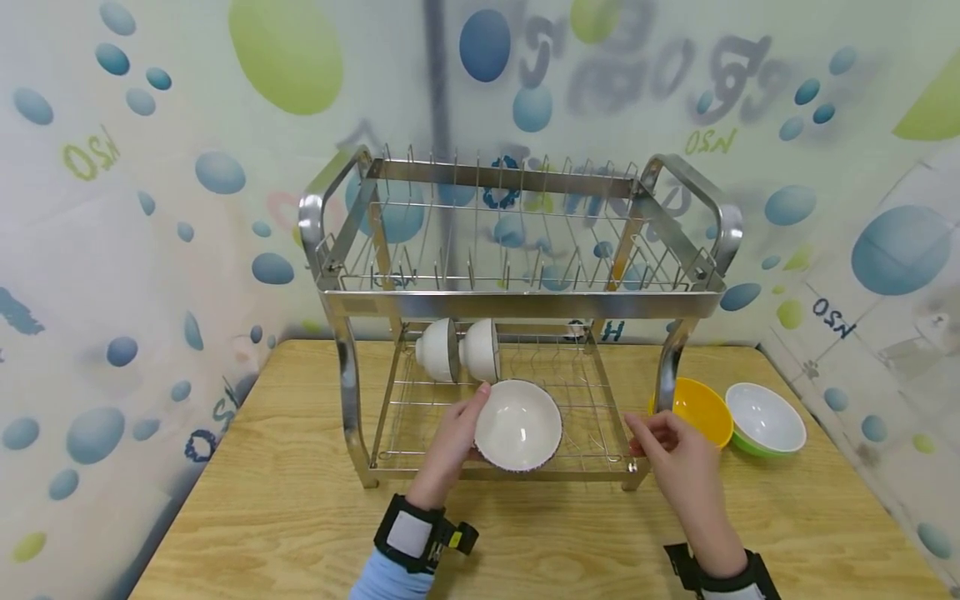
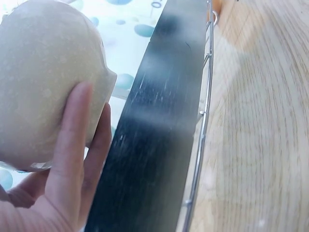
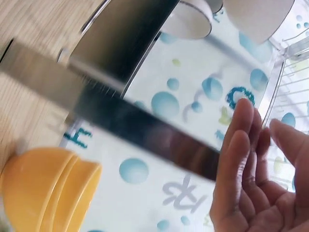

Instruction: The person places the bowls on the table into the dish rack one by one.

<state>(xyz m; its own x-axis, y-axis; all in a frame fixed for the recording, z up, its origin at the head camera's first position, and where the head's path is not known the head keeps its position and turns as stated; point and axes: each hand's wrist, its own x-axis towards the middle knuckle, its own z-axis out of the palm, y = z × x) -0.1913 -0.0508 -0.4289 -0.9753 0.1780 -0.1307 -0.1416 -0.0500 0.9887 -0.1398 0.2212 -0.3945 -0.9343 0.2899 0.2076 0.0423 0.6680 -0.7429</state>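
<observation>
My left hand (image 1: 447, 446) holds a white bowl (image 1: 519, 425) with a dark rim by its left side. The thumb lies at the rim, and the bowl's inside faces the head camera, in front of the dish rack's lower shelf. In the left wrist view, fingers (image 2: 72, 145) lie along the outside of the bowl (image 2: 46, 77). My right hand (image 1: 682, 467) is beside the rack's right front post, its fingers loosely bent around nothing. In the right wrist view that hand (image 3: 258, 183) shows no object in it. Two white bowls (image 1: 437, 350) stand on their sides on the lower shelf.
The two-tier metal dish rack (image 1: 525, 305) stands on a wooden table (image 1: 285, 500) against a patterned backdrop. Right of it, behind my right hand, are a yellow bowl (image 1: 703, 410) and a white bowl with a green outside (image 1: 767, 419). Wire prongs line the upper tier.
</observation>
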